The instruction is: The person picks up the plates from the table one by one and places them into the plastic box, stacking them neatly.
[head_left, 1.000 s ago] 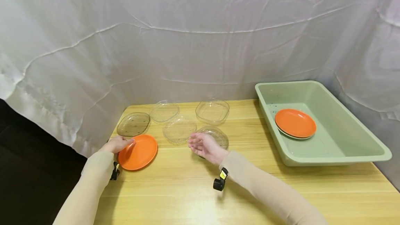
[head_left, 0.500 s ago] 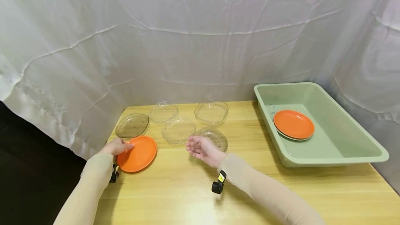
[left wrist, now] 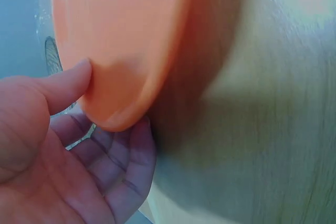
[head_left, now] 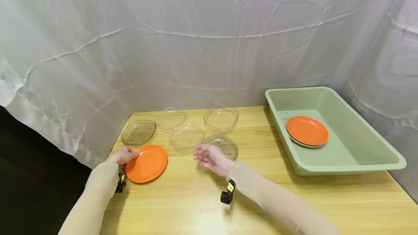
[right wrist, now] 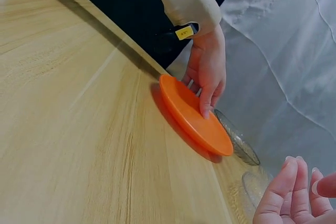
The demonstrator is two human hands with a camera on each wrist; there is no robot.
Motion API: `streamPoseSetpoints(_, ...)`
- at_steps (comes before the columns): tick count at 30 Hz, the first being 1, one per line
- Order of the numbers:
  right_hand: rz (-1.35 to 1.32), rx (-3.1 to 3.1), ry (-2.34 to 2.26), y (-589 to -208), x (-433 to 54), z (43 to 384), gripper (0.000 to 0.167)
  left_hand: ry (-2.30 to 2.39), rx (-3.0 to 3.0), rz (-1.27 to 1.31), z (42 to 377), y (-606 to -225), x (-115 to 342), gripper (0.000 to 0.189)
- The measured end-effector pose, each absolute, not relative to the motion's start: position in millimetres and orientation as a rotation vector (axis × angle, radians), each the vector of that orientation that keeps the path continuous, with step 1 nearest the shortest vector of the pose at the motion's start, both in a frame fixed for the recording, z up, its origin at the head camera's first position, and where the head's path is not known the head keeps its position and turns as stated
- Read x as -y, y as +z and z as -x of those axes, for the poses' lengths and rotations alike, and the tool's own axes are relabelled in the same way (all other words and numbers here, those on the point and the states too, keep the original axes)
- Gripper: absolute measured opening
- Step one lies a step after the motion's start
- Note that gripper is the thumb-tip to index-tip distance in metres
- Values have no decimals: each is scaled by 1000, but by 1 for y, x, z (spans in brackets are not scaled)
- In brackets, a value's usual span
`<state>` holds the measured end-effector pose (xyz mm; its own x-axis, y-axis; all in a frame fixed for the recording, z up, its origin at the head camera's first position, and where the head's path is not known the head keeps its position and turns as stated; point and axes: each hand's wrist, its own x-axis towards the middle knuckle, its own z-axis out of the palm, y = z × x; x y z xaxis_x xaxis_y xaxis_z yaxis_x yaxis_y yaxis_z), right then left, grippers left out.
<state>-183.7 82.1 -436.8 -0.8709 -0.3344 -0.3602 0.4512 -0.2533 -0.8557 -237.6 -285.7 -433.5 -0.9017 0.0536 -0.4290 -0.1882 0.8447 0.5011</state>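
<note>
My left hand grips an orange plate by its left edge. In the left wrist view the thumb lies on top of the plate, with the other fingers curled under the rim. The right wrist view shows the plate tilted, its shadow on the wood beneath. My right hand is loosely bent with nothing in it. It hovers over the near side of a smoky clear dish and partly hides it.
Behind the plate lies a brownish clear dish. Farther along are colourless clear dishes and a squarish clear dish. A green basin at the right holds an orange plate atop a pale one. Grey curtain hangs behind.
My left hand and the orange plate have shifted slightly to the right over the last half second. The right hand has stayed nearly in place beside the smoky dish.
</note>
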Motion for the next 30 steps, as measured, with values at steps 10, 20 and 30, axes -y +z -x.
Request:
streamPoseSetpoints(10, -150, -1529, -2143, -437, -81, 182, 42, 1026, -2439, 95, 237, -428, 282, 30)
streamPoseSetpoints(20, -147, -1534, -2137, -438, -81, 179, 45, 1202, -2332, 164, 235, -431, 276, 31)
streamPoseSetpoints(30, -146, -1518, -2146, -441, -84, 180, 47, 1202, -2394, 64, 235, -438, 276, 50)
